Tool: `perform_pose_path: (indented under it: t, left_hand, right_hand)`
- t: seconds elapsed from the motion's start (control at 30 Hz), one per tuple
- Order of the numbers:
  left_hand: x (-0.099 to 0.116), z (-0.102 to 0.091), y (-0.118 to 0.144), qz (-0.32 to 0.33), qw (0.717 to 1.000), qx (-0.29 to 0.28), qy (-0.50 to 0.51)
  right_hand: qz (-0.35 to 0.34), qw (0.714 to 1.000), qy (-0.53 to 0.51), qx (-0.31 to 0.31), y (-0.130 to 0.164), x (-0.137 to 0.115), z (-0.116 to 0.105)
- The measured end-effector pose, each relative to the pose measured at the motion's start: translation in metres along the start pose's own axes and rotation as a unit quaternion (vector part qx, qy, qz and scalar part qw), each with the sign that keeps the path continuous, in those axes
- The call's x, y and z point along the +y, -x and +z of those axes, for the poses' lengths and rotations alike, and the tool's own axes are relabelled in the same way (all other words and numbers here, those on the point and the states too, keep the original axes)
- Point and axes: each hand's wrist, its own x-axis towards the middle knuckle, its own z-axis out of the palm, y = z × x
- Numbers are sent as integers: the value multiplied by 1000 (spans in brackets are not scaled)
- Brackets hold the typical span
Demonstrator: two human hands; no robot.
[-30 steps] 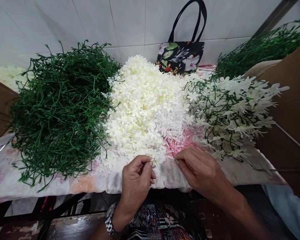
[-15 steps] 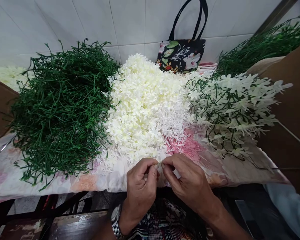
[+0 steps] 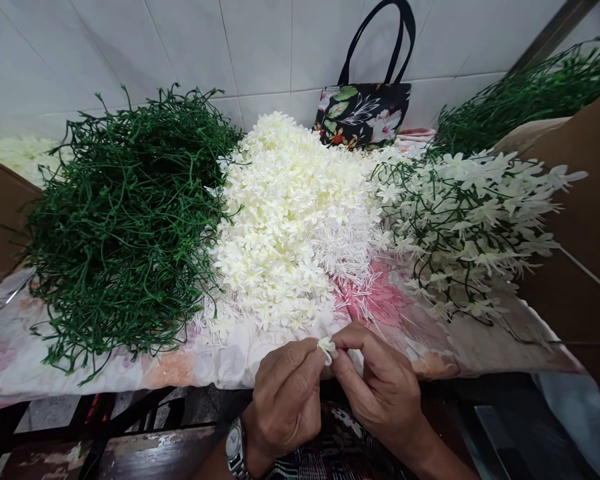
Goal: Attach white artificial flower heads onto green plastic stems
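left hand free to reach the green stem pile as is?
Probably not freely: the left hand pinches a small white flower with the right hand. The path to the green stem pile looks unobstructed.

Right hand (image 3: 380, 393) now drawn in from the cloth, meeting left hand (image 3: 287, 397), both pinching one flower (image 3: 326, 346), lifted off the pile.

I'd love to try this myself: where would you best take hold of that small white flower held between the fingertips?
Probably pinch the small white flower at its narrow base under the petals, coming from both sides as the left hand and right hand do; the petals spread upward and look easily crushed.
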Motion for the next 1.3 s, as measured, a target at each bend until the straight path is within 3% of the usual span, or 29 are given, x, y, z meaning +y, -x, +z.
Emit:
perform_pose_path:
  t: [0.5, 0.9, 1.1, 1.3]
  left_hand:
    - [-1, -7, -7, 28, 998, -47, 13]
    - [0, -7, -10, 29, 997, -71, 26]
    - [6, -9, -14, -67, 991, -71, 97]
    - [8, -6, -21, -144, 975, -128, 110]
  right_hand:
    - [68, 995, -64, -22, 3, 1, -3]
    - [65, 996, -61, -31, 6, 1, -3]
    - [44, 997, -50, -34, 8, 3, -5]
    - [3, 999, -23, -36, 4, 7, -2]
